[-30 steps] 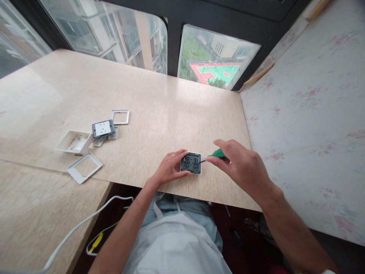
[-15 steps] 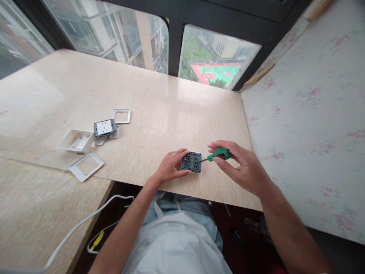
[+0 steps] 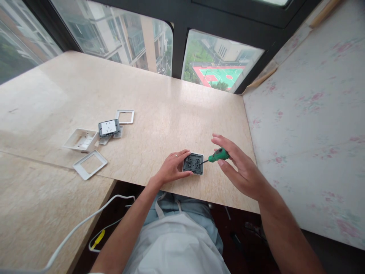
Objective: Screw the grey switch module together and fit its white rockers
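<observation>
fingers of the right hand (image 3: 242,167) have spread wider since half a second ago, thumb and forefinger now further apart around the green handle of the screwdriver (image 3: 219,155); the whole view has swung slightly, while the left hand (image 3: 174,167) keeps its place on the square plate (image 3: 193,163).

taking that plate as the middle of a clock, with twelve toward the window (image 3: 142,42), the screwdriver comes in from between two and three, tilted, its thin shaft reaching over the white rim to the dark back of the plate, which faces up near the front edge of the surface (image 3: 171,106). the right hand is half open, the handle's end lying inside it; how firmly it grips, if at all, i cannot tell. the left hand, at nine, is pinched on the plate, thumb on the near edge and fingers on the far one.

toward ten lie a socket (image 3: 109,128) with a white face and, just beyond, a small white frame (image 3: 126,122). between nine and ten, near the socket, sits an open white box (image 3: 82,140). a larger frame (image 3: 80,171) lies at nine, just beside the box. at eight a white cord (image 3: 74,230) curves over the surface's edge.
</observation>
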Motion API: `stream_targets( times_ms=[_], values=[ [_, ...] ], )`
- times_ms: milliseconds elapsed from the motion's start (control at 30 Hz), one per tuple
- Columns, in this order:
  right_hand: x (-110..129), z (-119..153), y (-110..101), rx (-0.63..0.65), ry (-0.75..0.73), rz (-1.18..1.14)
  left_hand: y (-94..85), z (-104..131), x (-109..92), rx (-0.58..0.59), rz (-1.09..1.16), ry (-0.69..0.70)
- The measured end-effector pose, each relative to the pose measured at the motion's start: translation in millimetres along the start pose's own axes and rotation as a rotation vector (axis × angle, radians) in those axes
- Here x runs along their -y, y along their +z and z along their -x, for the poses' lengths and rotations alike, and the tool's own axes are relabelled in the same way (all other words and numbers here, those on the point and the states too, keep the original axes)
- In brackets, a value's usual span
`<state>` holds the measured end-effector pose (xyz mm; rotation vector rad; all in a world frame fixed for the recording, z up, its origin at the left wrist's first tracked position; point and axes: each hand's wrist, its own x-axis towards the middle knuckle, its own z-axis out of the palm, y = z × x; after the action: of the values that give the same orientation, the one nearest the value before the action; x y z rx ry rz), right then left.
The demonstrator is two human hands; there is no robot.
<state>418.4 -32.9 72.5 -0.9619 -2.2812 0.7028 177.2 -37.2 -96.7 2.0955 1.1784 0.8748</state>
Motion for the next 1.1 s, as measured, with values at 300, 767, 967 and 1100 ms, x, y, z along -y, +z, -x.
stream_targets(
  times_ms=[300,767,967,1100],
  values=[
    [-1,-6,6,-0.179,-0.167,0.355,-0.1,0,0,-0.001,-0.017,0.020],
    [-2,6,3,-0.065,-0.004,-0.129,-0.8,0,-1,0.004,-0.010,0.004],
    [-12,-4,9,-0.284,-0.255,0.223,-1.1,-1,-2,0.011,0.003,-0.012],
    [-18,-6,13,-0.303,-0.260,0.300,-0.8,0,-2,0.005,-0.005,-0.007]
  ],
)
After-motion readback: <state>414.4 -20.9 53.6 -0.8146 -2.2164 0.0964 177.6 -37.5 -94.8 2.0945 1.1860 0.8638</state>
